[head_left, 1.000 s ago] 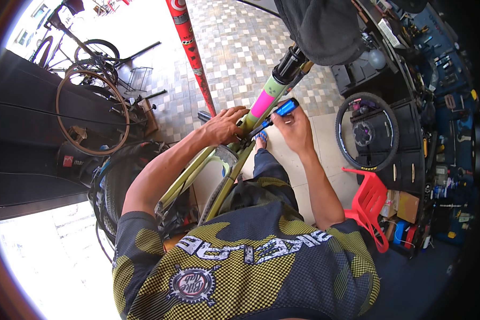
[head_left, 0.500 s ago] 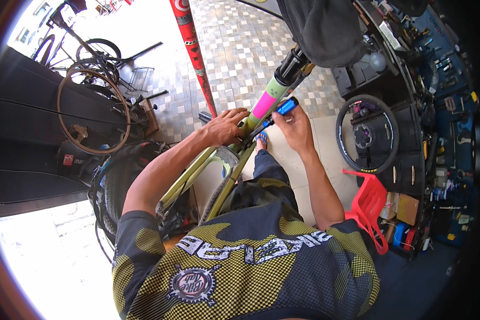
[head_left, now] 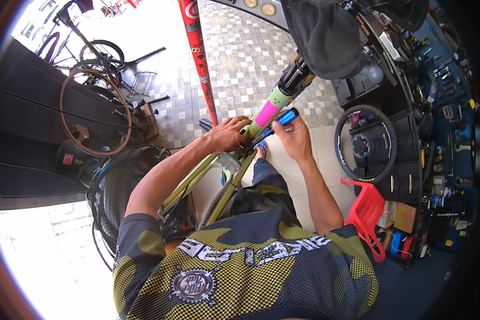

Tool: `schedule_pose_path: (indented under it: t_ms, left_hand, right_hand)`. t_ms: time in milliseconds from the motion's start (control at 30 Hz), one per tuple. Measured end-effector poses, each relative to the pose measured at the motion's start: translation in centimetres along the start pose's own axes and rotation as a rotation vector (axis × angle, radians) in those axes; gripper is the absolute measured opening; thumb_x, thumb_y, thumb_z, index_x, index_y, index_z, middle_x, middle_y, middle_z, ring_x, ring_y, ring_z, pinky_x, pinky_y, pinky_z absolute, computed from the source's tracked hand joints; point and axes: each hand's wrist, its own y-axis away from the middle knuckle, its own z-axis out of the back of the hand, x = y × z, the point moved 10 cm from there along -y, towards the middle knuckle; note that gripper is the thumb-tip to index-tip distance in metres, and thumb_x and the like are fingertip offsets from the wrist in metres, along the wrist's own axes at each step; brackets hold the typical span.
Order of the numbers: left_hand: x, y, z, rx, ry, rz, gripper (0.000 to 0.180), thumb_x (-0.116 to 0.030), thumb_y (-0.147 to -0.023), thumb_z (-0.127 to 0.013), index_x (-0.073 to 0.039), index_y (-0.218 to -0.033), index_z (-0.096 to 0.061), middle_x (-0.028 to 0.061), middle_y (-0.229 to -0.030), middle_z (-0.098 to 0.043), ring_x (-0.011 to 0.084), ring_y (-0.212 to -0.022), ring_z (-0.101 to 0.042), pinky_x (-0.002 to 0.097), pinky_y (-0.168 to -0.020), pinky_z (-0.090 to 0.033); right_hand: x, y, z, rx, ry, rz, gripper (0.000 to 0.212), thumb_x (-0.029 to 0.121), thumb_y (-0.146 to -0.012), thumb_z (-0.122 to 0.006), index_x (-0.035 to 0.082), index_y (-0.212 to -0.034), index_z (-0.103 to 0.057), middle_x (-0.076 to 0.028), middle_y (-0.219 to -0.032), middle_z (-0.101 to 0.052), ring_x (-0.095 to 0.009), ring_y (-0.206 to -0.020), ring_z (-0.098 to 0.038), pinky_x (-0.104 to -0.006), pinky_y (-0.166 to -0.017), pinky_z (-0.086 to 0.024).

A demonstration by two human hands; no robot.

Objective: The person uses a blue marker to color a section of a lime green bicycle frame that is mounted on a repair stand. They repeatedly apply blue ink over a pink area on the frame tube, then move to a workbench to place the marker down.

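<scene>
Across checkered floor tiles (head_left: 240,58), holds a blue-handled tool (head_left: 288,117) pinched in the right grip (head_left: 295,137), angled down toward the green bicycle frame (head_left: 265,114); rests the left grip (head_left: 228,134) there, too hidden to tell how closed. Could slip and scratch paintwork or jab the left grip if pushed off-axis.

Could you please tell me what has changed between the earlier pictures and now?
Only the camera's view has visibly shifted, so most things sit slightly lower in the picture. Nothing was taken hold of or let go: the right hand still grips the blue-handled tool, the left hand stays on the green bicycle frame.
</scene>
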Motion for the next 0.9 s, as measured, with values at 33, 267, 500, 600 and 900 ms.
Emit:
schedule_pose_path:
  t_ms: [33, 267, 500, 600, 900]
  left_hand:
    - [-0.1, 0.0, 0.0, 0.006, -0.008, -0.011, 0.033, -0.026, -0.081, -0.084, -0.017, -0.113, -0.084, 0.0223, -0.160, -0.047, 0.0411, -0.156, -0.037, 0.0542, -0.125, -0.038]
    - [0.4, 0.3, -0.2, -0.066, 0.002, 0.012, 0.032, -0.023, -0.082, -0.083, -0.018, -0.113, -0.084, 0.0221, -0.159, -0.048, 0.0412, -0.155, -0.038, 0.0545, -0.124, -0.039]
    - [0.4, 0.1, 0.2, -0.043, 0.021, 0.031, 0.029, -0.023, -0.078, -0.086, -0.022, -0.107, -0.086, 0.0202, -0.160, -0.048, 0.0409, -0.155, -0.037, 0.0542, -0.124, -0.038]
    - [0.4, 0.0, -0.2, -0.029, 0.028, 0.041, 0.029, -0.024, -0.078, -0.086, -0.023, -0.108, -0.085, 0.0191, -0.161, -0.048, 0.0401, -0.156, -0.036, 0.0536, -0.125, -0.037]
    - [0.3, 0.0, 0.0, -0.037, 0.020, 0.041, 0.029, -0.026, -0.078, -0.086, -0.021, -0.107, -0.085, 0.0195, -0.161, -0.047, 0.0407, -0.155, -0.037, 0.0546, -0.124, -0.038]
  right_hand:
    - [1.6, 1.2, -1.0, 0.018, 0.017, -0.026, 0.024, 0.020, -0.096, -0.081, 0.010, -0.116, -0.071, -0.006, -0.097, -0.076, -0.017, -0.084, -0.074, -0.0340, -0.076, -0.059]
    - [10.1, 6.8, -6.6, 0.295, 0.238, 0.416, 0.025, 0.016, -0.088, -0.085, 0.011, -0.110, -0.074, -0.009, -0.104, -0.075, -0.029, -0.101, -0.073, -0.0409, -0.090, -0.056]
    - [2.2, 1.5, -0.6, 0.017, 0.034, -0.006, 0.020, 0.015, -0.096, -0.081, 0.008, -0.113, -0.073, -0.006, -0.097, -0.077, -0.015, -0.081, -0.073, -0.0319, -0.074, -0.058]
    - [10.2, 6.4, -5.2, 0.200, 0.324, 0.380, 0.027, 0.018, -0.091, -0.085, 0.015, -0.115, -0.074, -0.004, -0.105, -0.075, -0.018, -0.097, -0.072, -0.0350, -0.077, -0.057]
    - [2.1, 0.7, -0.1, 0.004, -0.022, -0.017, 0.018, 0.017, -0.098, -0.079, 0.005, -0.112, -0.074, -0.004, -0.093, -0.078, -0.011, -0.079, -0.070, -0.0297, -0.069, -0.057]
